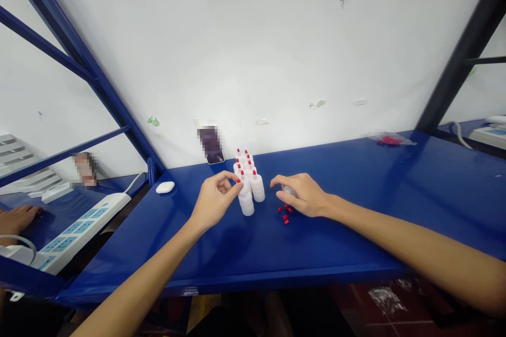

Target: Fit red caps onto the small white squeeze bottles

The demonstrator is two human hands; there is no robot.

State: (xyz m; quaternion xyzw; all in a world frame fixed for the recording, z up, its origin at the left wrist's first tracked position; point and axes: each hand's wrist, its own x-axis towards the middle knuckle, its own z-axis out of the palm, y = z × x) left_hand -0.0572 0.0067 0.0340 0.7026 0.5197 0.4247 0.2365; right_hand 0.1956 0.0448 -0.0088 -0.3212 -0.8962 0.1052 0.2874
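Several white bottles (pixel 257 187) with red tips stand in two rows near the middle of the blue table. Beside their left side is my left hand (pixel 215 197), its thumb and index finger pinched on a small red cap (pixel 238 181). To the right of the bottles, my right hand (pixel 302 195) is curled around a whitish object (pixel 290 190), mostly hidden by the fingers; its index finger reaches left. Several loose red caps (pixel 285 217) lie on the table just below and left of my right hand.
A phone (pixel 215 155) leans against the wall behind the bottles. A white case (pixel 165 187) lies at left, near a power strip (pixel 85 226). A plastic bag with red pieces (pixel 390 139) is at back right. At far left, another person's hand (pixel 18 219) rests on a neighbouring table.
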